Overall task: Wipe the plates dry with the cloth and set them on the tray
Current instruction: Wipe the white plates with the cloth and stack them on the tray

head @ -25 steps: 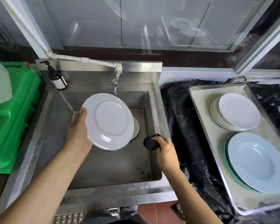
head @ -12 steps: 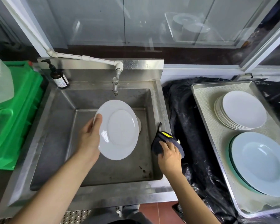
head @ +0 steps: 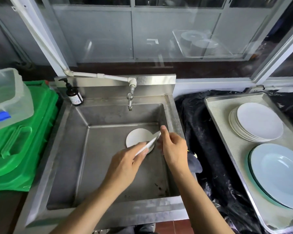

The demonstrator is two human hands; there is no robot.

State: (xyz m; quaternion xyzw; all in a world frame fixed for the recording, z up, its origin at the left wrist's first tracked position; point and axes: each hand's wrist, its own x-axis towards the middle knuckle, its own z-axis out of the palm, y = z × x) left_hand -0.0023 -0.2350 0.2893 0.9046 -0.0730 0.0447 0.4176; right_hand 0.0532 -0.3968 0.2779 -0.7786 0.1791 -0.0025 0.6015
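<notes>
The white plate (head: 148, 146) is held edge-on over the sink (head: 108, 157) between both hands, left hand (head: 125, 164) pinching its lower rim, right hand (head: 173, 148) gripping the upper, probably for wiping with the dark cloth (head: 194, 162) beside the right wrist.

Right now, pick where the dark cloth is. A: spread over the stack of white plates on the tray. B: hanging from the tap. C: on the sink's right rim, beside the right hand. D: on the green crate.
C: the dark cloth lies on the right rim of the sink, partly behind the right hand, which touches the plate rather than the cloth.
</notes>
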